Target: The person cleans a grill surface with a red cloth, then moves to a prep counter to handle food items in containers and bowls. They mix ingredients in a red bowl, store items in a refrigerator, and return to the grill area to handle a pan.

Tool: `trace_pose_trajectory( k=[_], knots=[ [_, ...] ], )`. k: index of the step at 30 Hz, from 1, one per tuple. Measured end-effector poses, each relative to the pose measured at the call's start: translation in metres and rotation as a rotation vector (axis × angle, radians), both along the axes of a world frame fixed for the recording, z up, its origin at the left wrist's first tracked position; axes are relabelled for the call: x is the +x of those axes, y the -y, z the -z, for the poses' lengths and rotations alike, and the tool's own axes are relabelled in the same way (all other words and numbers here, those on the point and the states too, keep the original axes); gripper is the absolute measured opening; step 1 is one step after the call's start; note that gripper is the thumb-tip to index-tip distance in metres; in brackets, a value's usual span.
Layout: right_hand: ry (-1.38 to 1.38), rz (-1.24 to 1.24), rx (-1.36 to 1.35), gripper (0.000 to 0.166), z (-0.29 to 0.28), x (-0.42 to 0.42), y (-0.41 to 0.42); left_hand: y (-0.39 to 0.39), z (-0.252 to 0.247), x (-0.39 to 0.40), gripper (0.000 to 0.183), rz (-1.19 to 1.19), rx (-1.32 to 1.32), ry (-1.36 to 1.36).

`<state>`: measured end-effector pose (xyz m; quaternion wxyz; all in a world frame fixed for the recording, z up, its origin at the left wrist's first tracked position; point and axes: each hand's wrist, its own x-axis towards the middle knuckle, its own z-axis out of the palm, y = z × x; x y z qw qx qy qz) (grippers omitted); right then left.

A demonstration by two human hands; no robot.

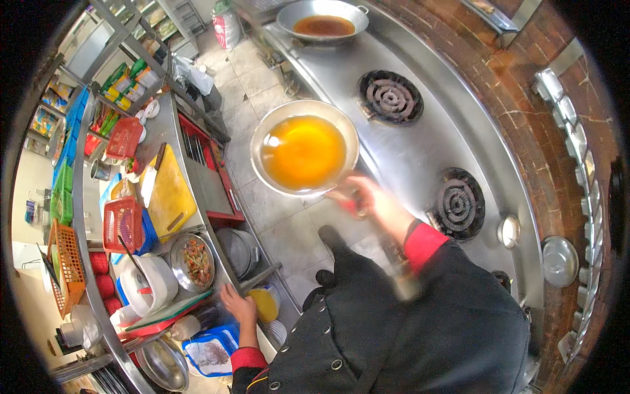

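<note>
My right hand point(378, 201) is closed around the handle point(393, 251) of a round metal wok point(352, 150), blurred by motion. Clear golden oil point(304, 153) lies inside it. The wok hangs over the tiled floor, beside the front edge of the steel stove point(398, 162). On the other side, my left hand point(238, 304) is at the edge of the worktop, with nothing in it. Closest to that hand are a steel bowl point(177, 261) of cut, cooked-looking food point(198, 262) and a green-topped board point(170, 312).
Two ring burners point(391, 97) sit in the stove, and a second wok point(285, 22) with brown liquid stands at its far end. A cleaver point(148, 184) lies on a yellow cutting board point(172, 194). Red baskets point(123, 224) and a white tub point(165, 283) crowd the worktop.
</note>
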<state>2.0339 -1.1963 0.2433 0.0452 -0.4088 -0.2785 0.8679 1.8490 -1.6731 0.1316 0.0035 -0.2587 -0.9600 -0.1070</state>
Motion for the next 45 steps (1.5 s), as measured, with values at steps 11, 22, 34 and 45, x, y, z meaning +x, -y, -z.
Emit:
trace_pose_trajectory(
  k=[11, 22, 34, 45],
  knots=[
    [-0.095, 0.195, 0.289, 0.029, 0.106, 0.132, -0.141, -0.018, 0.037, 0.05, 0.027, 0.112, 0.079, 0.706],
    [-0.121, 0.421, -0.089, 0.031, 0.106, 0.144, -0.258, 0.044, 0.073, 0.012, 0.025, -0.262, 0.224, 1.131],
    [-0.269, 0.63, 0.305, 0.034, 0.086, 0.078, -0.284, 0.008, 0.036, 0.028, 0.025, -0.285, 0.311, 1.082],
    [-0.221, 0.468, 0.019, 0.063, 0.056, 0.034, -0.271, -0.064, -0.008, 0.045, 0.037, -0.153, 0.009, 0.782]
  ],
)
